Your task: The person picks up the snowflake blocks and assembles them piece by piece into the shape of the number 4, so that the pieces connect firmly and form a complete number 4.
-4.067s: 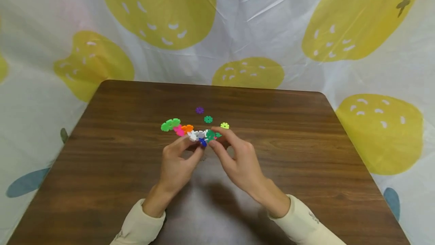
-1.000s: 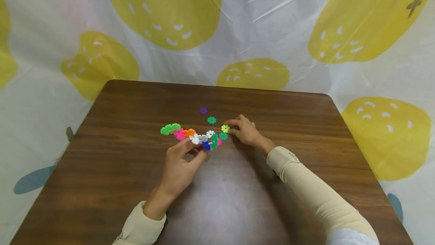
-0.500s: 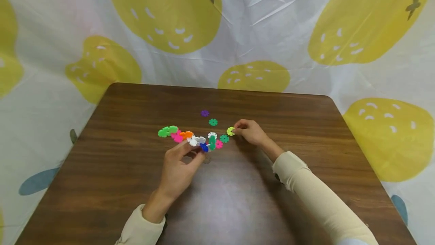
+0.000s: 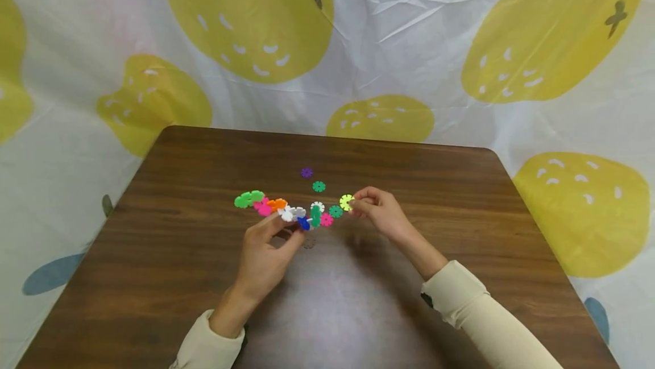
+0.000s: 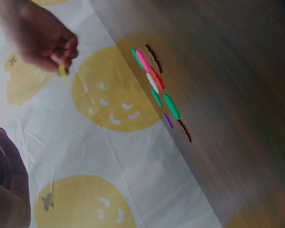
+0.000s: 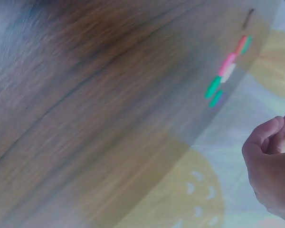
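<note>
In the head view my left hand grips a chain of joined notched plastic discs, thumb and fingers near its blue disc. The chain runs left through white and orange discs and a pink disc to bright green discs at its end. A dark green disc stands upright beside the blue one. Between thumb and fingers, my right hand pinches a yellow disc, held to the right of the chain. In the left wrist view, the right hand holds that disc edge-on.
Loose discs lie on the brown wooden table: purple, green, white, another green and pink. A brownish disc lies nearer me. A white curtain with yellow fruit hangs behind the table's far edge.
My right hand left the chain, reached to the yellow disc on the table, took it, and has drawn it slightly back toward me. The left hand still holds the chain in nearly the same place.
</note>
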`<action>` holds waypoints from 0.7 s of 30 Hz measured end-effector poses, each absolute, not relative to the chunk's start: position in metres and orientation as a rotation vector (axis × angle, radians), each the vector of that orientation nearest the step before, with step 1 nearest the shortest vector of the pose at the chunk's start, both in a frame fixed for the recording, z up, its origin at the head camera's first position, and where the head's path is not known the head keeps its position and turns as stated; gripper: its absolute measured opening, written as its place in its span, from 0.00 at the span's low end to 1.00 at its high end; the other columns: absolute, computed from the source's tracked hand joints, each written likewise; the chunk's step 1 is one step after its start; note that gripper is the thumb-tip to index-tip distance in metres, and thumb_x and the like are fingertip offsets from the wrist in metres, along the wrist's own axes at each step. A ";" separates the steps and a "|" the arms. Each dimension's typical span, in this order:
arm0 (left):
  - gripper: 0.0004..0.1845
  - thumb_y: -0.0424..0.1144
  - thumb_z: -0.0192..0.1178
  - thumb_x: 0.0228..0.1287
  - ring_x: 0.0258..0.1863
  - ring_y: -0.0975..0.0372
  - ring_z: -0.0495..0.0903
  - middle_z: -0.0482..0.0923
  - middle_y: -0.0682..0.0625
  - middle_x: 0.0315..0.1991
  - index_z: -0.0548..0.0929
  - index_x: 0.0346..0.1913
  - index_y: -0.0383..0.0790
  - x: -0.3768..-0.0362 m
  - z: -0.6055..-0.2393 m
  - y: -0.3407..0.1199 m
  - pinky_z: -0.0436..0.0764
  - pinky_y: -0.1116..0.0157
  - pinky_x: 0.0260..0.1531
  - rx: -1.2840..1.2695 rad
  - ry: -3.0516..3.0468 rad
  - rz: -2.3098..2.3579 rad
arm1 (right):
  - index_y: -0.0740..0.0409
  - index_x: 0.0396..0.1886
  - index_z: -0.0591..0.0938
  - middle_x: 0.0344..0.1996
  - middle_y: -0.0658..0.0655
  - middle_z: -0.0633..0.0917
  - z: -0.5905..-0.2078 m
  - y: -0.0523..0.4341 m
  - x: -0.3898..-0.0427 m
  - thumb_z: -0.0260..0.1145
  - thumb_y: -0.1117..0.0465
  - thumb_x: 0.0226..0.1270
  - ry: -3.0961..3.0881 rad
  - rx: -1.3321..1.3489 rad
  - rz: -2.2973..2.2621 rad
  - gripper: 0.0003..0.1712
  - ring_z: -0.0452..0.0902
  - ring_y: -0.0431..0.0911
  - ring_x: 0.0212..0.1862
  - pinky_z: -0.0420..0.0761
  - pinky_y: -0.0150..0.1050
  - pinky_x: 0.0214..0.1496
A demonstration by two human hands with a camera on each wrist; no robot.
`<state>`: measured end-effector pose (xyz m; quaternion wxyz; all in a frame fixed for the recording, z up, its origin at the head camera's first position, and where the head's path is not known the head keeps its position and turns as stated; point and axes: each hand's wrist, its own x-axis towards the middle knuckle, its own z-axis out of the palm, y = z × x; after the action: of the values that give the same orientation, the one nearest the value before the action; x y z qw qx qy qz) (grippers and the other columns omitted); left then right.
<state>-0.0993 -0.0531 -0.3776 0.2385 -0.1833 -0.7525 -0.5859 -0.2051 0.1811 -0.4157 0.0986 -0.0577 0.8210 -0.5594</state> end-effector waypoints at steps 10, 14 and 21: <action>0.08 0.22 0.63 0.49 0.26 0.61 0.79 0.82 0.44 0.30 0.83 0.33 0.33 -0.101 -0.379 -0.051 0.80 0.69 0.29 -0.488 -2.045 -1.567 | 0.59 0.39 0.77 0.30 0.58 0.87 -0.396 0.183 -0.182 0.64 0.52 0.59 2.412 -0.221 -1.708 0.16 0.82 0.48 0.36 0.80 0.40 0.41; 0.08 0.22 0.63 0.49 0.26 0.60 0.79 0.82 0.44 0.30 0.83 0.33 0.33 -0.100 -0.378 -0.051 0.80 0.69 0.29 -0.481 -2.059 -1.571 | 0.57 0.39 0.77 0.29 0.55 0.87 -0.392 0.182 -0.176 0.65 0.48 0.57 2.404 -0.236 -1.716 0.19 0.83 0.47 0.37 0.79 0.44 0.46; 0.07 0.22 0.63 0.49 0.26 0.60 0.79 0.82 0.44 0.30 0.83 0.32 0.33 -0.100 -0.377 -0.050 0.80 0.69 0.28 -0.464 -2.063 -1.574 | 0.59 0.39 0.77 0.30 0.56 0.87 -0.367 0.173 -0.156 0.63 0.56 0.61 2.376 -0.269 -1.754 0.13 0.83 0.47 0.37 0.79 0.45 0.48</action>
<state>-0.0996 -0.0496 -0.3774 0.2500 -0.1702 -0.7578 -0.5782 -0.1560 0.1729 -0.3669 0.0878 -0.0904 0.7981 -0.5893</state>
